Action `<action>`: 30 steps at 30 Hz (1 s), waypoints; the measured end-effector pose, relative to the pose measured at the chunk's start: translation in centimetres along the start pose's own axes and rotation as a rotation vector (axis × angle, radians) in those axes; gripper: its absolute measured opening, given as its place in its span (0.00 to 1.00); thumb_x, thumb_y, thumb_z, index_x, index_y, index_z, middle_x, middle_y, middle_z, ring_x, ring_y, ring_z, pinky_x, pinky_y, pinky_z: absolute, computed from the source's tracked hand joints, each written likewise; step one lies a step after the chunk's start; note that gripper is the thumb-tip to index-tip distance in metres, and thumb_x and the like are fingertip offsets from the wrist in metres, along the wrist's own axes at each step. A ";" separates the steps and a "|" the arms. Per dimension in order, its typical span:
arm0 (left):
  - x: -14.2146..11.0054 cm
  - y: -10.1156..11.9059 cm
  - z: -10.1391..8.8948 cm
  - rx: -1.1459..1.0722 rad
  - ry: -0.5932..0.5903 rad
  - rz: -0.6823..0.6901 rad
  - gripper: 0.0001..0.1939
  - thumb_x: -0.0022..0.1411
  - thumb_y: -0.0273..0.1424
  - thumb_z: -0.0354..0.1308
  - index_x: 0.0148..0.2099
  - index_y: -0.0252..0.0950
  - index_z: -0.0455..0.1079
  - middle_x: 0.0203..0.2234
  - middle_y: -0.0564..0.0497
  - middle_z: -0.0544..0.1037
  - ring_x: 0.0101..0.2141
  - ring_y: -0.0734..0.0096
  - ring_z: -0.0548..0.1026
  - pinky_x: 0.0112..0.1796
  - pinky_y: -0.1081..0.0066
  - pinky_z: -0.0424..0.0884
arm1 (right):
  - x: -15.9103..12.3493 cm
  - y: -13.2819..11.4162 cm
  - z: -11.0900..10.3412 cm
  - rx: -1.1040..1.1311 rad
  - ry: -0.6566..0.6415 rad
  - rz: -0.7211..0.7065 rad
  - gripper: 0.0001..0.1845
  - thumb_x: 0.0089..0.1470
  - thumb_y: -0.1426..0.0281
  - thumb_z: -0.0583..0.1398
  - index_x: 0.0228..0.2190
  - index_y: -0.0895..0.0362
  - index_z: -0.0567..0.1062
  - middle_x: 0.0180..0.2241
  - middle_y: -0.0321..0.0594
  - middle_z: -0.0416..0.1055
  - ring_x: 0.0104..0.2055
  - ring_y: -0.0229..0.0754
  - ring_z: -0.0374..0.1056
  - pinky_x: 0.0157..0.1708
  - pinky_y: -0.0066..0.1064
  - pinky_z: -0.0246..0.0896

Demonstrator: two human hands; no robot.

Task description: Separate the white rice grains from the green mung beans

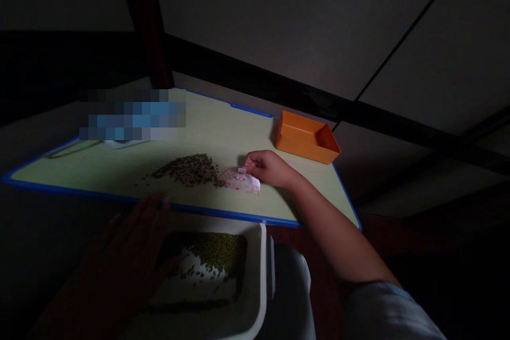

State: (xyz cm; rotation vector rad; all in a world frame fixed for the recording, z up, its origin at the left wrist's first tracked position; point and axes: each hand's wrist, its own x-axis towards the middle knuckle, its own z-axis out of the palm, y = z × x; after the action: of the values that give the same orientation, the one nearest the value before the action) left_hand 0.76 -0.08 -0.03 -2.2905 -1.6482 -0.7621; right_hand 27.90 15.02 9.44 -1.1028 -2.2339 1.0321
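My right hand (265,167) pinches a clear, half-round protractor (243,185) with pink markings, held low over the pale tabletop (223,127). Its curved left edge meets a heap of small dark green and brown beans (191,170), which look like mung beans. At the lower left, in deep shadow, is my left hand (131,244), its fingers stretched out and apart near the table's front edge. It partly covers a white tub (261,276) below that edge. Green beans (219,249) lie inside the tub, mostly toward its far right side.
An orange open box (306,141) stands at the table's back right. At the back left a blurred-out object (133,117) sits on the table with a cable beside it. A blue rim (239,216) edges the table. A wall (279,21) rises behind it.
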 end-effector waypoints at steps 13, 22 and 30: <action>0.2 -0.1 0.1 -0.014 0.031 0.018 0.40 0.60 0.55 0.37 0.69 0.41 0.37 0.67 0.39 0.54 0.65 0.49 0.55 0.60 0.44 0.54 | 0.0 -0.3 0.5 -0.055 0.031 -0.010 0.12 0.56 0.70 0.59 0.22 0.58 0.66 0.18 0.30 0.65 0.21 0.32 0.58 0.26 0.25 0.51; 0.1 -0.1 0.1 -0.008 0.019 0.012 0.40 0.61 0.54 0.35 0.69 0.40 0.37 0.66 0.38 0.55 0.65 0.49 0.54 0.61 0.44 0.52 | 0.1 0.2 0.0 -0.017 0.088 0.044 0.11 0.55 0.67 0.59 0.23 0.57 0.66 0.18 0.31 0.66 0.21 0.32 0.60 0.24 0.25 0.51; 0.2 -0.1 0.0 0.010 0.016 0.029 0.39 0.61 0.53 0.35 0.69 0.40 0.38 0.66 0.38 0.55 0.65 0.48 0.55 0.60 0.43 0.54 | 0.0 0.0 0.5 -0.019 0.024 -0.011 0.10 0.55 0.71 0.59 0.22 0.58 0.67 0.18 0.30 0.65 0.21 0.32 0.59 0.24 0.24 0.50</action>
State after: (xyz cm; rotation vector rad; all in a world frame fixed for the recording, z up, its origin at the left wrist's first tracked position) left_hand 0.75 0.11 0.03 -2.2898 -1.6051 -0.7623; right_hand 27.56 14.77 9.15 -1.1035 -2.2335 0.9897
